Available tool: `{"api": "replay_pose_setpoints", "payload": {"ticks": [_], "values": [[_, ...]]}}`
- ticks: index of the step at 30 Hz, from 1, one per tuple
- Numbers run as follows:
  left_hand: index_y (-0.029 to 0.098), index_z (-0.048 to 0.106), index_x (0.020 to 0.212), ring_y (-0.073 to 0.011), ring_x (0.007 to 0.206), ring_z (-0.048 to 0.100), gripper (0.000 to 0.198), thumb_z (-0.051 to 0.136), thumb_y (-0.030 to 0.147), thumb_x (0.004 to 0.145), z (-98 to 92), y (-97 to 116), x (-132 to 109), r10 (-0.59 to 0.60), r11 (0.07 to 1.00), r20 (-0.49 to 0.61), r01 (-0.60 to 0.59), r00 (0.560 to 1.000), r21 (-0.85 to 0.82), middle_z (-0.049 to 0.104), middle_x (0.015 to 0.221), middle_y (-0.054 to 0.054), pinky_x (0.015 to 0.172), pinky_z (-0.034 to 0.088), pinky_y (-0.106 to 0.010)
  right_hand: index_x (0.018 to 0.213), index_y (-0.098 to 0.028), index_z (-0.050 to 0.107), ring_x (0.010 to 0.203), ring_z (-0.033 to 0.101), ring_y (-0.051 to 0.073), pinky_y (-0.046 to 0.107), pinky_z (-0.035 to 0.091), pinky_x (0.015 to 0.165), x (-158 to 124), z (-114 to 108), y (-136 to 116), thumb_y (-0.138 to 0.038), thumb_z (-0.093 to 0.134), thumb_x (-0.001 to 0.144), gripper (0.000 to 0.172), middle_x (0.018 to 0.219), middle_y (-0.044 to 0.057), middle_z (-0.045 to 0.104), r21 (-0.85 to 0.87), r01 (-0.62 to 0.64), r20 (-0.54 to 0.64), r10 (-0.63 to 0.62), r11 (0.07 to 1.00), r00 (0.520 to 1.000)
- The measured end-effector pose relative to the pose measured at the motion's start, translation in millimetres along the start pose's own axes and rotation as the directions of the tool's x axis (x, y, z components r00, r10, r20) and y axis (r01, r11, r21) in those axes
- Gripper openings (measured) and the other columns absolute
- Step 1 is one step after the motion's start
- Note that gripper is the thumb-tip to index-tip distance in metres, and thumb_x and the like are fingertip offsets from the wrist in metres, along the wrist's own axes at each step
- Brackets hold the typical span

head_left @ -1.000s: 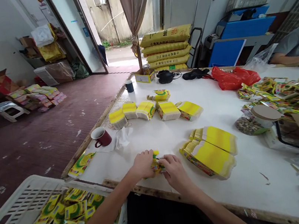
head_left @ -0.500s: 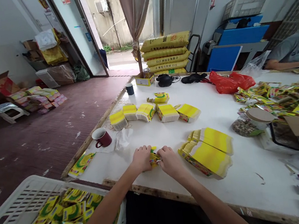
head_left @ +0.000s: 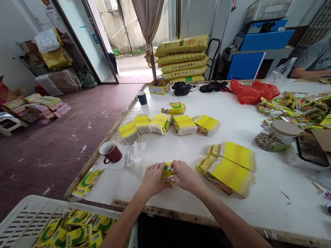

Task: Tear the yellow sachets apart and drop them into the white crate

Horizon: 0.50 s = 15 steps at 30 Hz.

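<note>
My left hand [head_left: 152, 179] and my right hand [head_left: 184, 176] are closed together on a small stack of yellow and green packets [head_left: 167, 174], pressed on the white table [head_left: 247, 128] near its front edge. Just right of my right hand lie two fanned stacks of yellow packets [head_left: 230, 168]. Farther back sits a row of several bundled yellow packet stacks [head_left: 165, 124].
A white crate [head_left: 19, 228] of loose packets stands at the lower left. A red mug [head_left: 110, 152] and a tissue sit left of the hands. A red bag [head_left: 252, 91], a jar [head_left: 279, 134] and loose packets lie to the right, where another person's arm [head_left: 322, 69] rests.
Both hands stay closed on the small packet stack and have drawn slightly nearer each other. The view shifted a little.
</note>
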<state>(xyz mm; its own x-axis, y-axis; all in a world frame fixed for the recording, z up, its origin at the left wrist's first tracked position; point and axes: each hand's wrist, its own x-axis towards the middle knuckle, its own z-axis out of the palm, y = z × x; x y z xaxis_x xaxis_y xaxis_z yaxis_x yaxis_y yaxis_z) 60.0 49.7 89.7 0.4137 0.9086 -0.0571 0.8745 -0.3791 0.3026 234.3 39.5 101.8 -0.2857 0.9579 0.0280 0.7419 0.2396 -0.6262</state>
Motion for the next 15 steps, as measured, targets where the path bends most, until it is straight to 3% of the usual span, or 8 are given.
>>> {"api": "replay_pose_setpoints", "payload": {"ticks": [3,5,6,8,9,10,12,15], "values": [[0.021,0.047,0.135,-0.0406,0.142,0.043,0.091,0.090,0.052,0.060,-6.2,1,-9,0.035,0.999,-0.111,-0.039,0.993,-0.034,0.049,0.149,-0.021,0.117,0.034,-0.053,0.084,-0.021,0.055,0.085,0.062,0.022,0.032,0.045,0.078,7,2,5,-0.004,0.065,0.075,0.021,0.087,0.005,0.067,0.080,-0.036,-0.023,0.038,0.996,0.999],[0.021,0.047,0.131,-0.0409,0.146,0.036,0.082,0.082,0.061,0.069,-10.7,4,-26,0.034,0.992,-0.380,-0.078,0.924,-0.103,0.044,0.151,-0.022,0.120,0.030,-0.055,0.080,-0.022,0.053,0.075,0.059,0.018,0.028,0.044,0.071,8,-1,10,-0.006,0.062,0.076,0.019,0.078,0.001,0.064,0.159,-0.046,-0.045,0.054,0.986,0.998],[0.022,0.046,0.130,-0.0395,0.145,0.039,0.074,0.074,0.064,0.076,-11.8,6,-36,-0.006,0.983,-0.549,-0.097,0.836,-0.157,0.046,0.148,-0.022,0.119,0.033,-0.055,0.079,-0.022,0.053,0.071,0.057,0.017,0.027,0.044,0.068,7,-4,12,-0.008,0.061,0.078,0.017,0.075,-0.001,0.063,0.204,-0.046,-0.059,0.059,0.978,0.996],[0.023,0.040,0.134,-0.0362,0.138,0.047,0.070,0.060,0.068,0.084,-10.4,15,-57,-0.192,0.944,-0.795,-0.114,0.575,-0.311,0.048,0.140,-0.019,0.114,0.041,-0.055,0.080,-0.023,0.052,0.065,0.055,0.015,0.025,0.043,0.063,4,-12,13,-0.015,0.058,0.083,0.010,0.072,-0.003,0.060,0.284,-0.042,-0.088,0.070,0.958,0.994],[0.024,0.036,0.136,-0.0352,0.136,0.050,0.072,0.057,0.069,0.085,-7.9,21,-66,-0.293,0.903,-0.836,-0.154,0.464,-0.402,0.048,0.138,-0.018,0.111,0.045,-0.055,0.082,-0.023,0.052,0.064,0.054,0.014,0.024,0.044,0.061,1,-15,11,-0.019,0.057,0.085,0.007,0.073,-0.003,0.060,0.325,-0.033,-0.102,0.070,0.945,0.992],[0.025,0.035,0.138,-0.0345,0.134,0.052,0.074,0.057,0.071,0.084,-4.5,28,-72,-0.391,0.842,-0.826,-0.204,0.406,-0.499,0.049,0.137,-0.017,0.108,0.047,-0.054,0.082,-0.023,0.051,0.063,0.053,0.014,0.024,0.044,0.060,-3,-18,7,-0.022,0.056,0.085,0.006,0.073,-0.003,0.059,0.376,-0.016,-0.115,0.064,0.927,0.991],[0.025,0.039,0.138,-0.0341,0.128,0.058,0.083,0.060,0.077,0.077,2.8,43,-76,-0.552,0.657,-0.727,-0.324,0.409,-0.681,0.055,0.132,-0.015,0.103,0.053,-0.050,0.082,-0.023,0.051,0.062,0.051,0.013,0.024,0.043,0.059,-11,-19,-5,-0.024,0.057,0.083,0.006,0.072,-0.003,0.059,0.496,0.045,-0.139,0.028,0.867,0.990],[0.021,0.057,0.130,-0.0327,0.114,0.066,0.083,0.064,0.080,0.072,7.3,64,-70,-0.673,0.308,-0.505,-0.415,0.540,-0.856,0.068,0.117,-0.014,0.094,0.058,-0.044,0.081,-0.023,0.054,0.064,0.052,0.014,0.025,0.043,0.061,-27,-11,-25,-0.018,0.056,0.078,0.005,0.072,-0.002,0.060,0.629,0.151,-0.150,-0.072,0.762,0.986]]}}
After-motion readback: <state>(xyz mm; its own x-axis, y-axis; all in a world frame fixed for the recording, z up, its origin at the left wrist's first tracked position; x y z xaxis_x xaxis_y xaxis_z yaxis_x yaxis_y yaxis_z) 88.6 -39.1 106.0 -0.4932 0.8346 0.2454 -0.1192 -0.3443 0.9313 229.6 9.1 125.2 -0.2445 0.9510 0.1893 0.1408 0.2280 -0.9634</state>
